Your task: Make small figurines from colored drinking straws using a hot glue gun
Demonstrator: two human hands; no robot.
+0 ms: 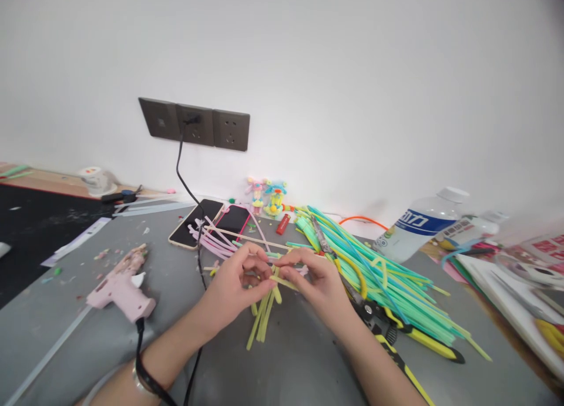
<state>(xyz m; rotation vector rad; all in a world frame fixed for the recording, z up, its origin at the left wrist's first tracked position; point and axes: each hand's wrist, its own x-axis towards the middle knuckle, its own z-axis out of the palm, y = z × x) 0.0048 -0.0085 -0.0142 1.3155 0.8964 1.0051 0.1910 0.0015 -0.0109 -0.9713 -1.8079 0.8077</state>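
Note:
Both of my hands meet above the middle of the grey mat. My left hand (244,277) pinches a yellow-green pipe cleaner (284,282) between thumb and fingertips. On the same piece, from the other side, my right hand (315,279) is closed with thumb and forefinger. Several more yellow-green pipe cleaner lengths (263,319) lie on the mat just below the fingertips. Behind my left hand is a bunch of lilac pipe cleaners (215,241). To the right of my right hand lies a large bundle of green and teal pipe cleaners (374,277).
A pink glue gun (121,291) lies at left, its black cord passing by my left forearm. Yellow-black pliers (370,312) lie by my right forearm. Two phones (198,221), two small figures (267,197), a red lighter (283,224) and a leaning bottle (420,224) stand or lie near the wall.

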